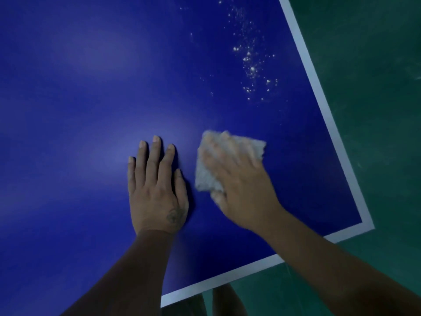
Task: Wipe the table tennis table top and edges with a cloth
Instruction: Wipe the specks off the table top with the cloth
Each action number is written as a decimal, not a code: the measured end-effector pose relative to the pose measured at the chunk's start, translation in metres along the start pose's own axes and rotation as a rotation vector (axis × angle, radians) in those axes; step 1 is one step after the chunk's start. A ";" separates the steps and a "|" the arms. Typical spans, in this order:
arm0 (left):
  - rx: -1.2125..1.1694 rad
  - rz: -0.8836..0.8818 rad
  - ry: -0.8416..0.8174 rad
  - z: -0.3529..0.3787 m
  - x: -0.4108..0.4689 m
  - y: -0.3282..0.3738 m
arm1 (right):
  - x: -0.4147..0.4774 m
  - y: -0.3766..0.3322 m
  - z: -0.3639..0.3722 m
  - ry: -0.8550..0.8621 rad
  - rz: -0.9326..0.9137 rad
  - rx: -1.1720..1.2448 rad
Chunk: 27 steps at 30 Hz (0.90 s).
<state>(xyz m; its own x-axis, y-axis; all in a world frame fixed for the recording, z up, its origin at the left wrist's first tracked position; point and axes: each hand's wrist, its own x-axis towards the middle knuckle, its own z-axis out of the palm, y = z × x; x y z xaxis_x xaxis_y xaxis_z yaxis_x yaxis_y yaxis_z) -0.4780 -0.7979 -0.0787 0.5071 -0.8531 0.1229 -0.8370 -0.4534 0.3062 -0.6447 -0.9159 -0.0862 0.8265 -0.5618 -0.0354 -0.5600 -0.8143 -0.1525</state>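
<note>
I saw the blue counter lying open to the left and ahead, with broad room for a sweep. The left hand lay flat on it just beside the cloth, blocking a pass leftward. White specks lay ahead. Rightward, room ran to the white edge line, then the green floor.

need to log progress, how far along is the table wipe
Looks done: the blue table top around the flat left hand shows no specks. In hand: the right hand presses the cloth on the top near the corner. Left: the patch of white specks beyond the cloth, beside the white edge line, and probably the edges.
</note>
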 end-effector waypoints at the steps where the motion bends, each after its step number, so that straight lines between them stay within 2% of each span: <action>1: 0.002 0.004 0.001 0.000 0.000 -0.001 | 0.000 0.000 0.000 -0.015 -0.096 0.020; 2: 0.002 0.004 0.000 0.001 0.000 -0.001 | 0.004 0.013 0.000 0.008 -0.101 0.035; 3: 0.001 0.001 -0.003 0.002 0.001 -0.001 | 0.013 0.030 -0.003 0.031 -0.018 0.028; 6: -0.009 -0.011 -0.024 0.002 0.000 -0.002 | 0.034 0.075 -0.018 0.081 0.444 0.037; 7: -0.011 -0.012 -0.029 0.002 0.000 -0.002 | 0.037 0.070 -0.019 0.107 0.521 0.042; 8: -0.012 -0.012 -0.034 0.002 0.000 -0.002 | 0.036 0.058 -0.018 0.116 0.490 0.043; 11: -0.005 -0.022 -0.039 0.002 0.000 -0.003 | 0.017 0.016 -0.007 -0.032 -0.003 0.061; 12: -0.005 -0.024 -0.042 0.003 0.000 -0.003 | 0.018 0.024 -0.009 -0.061 -0.085 0.048; 13: -0.007 -0.024 -0.047 0.003 0.000 -0.003 | 0.025 0.043 -0.011 -0.050 -0.051 0.043; 16: -0.006 -0.032 -0.060 0.004 0.001 -0.004 | 0.056 0.104 -0.027 0.035 0.422 0.049; 18: -0.006 -0.036 -0.072 0.004 0.000 -0.004 | 0.061 0.104 -0.029 0.100 0.575 0.057; 19: -0.007 -0.035 -0.076 0.003 0.000 -0.004 | 0.059 0.091 -0.026 0.113 0.546 0.075; 20: -0.009 -0.033 -0.078 0.003 -0.001 -0.004 | 0.052 0.072 -0.021 0.092 0.443 0.089; 22: -0.010 -0.029 -0.078 0.003 0.000 -0.005 | 0.034 0.043 -0.012 -0.018 0.107 0.095; 23: -0.010 -0.031 -0.078 0.003 0.000 -0.005 | 0.029 0.046 -0.011 -0.062 -0.013 0.067; 24: -0.010 -0.034 -0.081 0.004 0.001 -0.005 | 0.030 0.061 -0.012 -0.075 -0.042 0.048; 25: -0.010 -0.037 -0.085 0.004 0.001 -0.004 | 0.032 0.079 -0.015 -0.069 0.034 0.045; 27: -0.015 -0.039 -0.091 0.003 0.000 -0.004 | 0.036 0.109 -0.026 -0.018 0.346 0.059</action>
<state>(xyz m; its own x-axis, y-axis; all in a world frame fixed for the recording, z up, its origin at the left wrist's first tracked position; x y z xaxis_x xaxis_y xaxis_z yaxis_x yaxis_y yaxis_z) -0.4750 -0.7970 -0.0833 0.5175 -0.8553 0.0243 -0.8137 -0.4831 0.3234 -0.6771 -1.0288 -0.0784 0.5897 -0.7998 -0.1126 -0.8032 -0.5662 -0.1850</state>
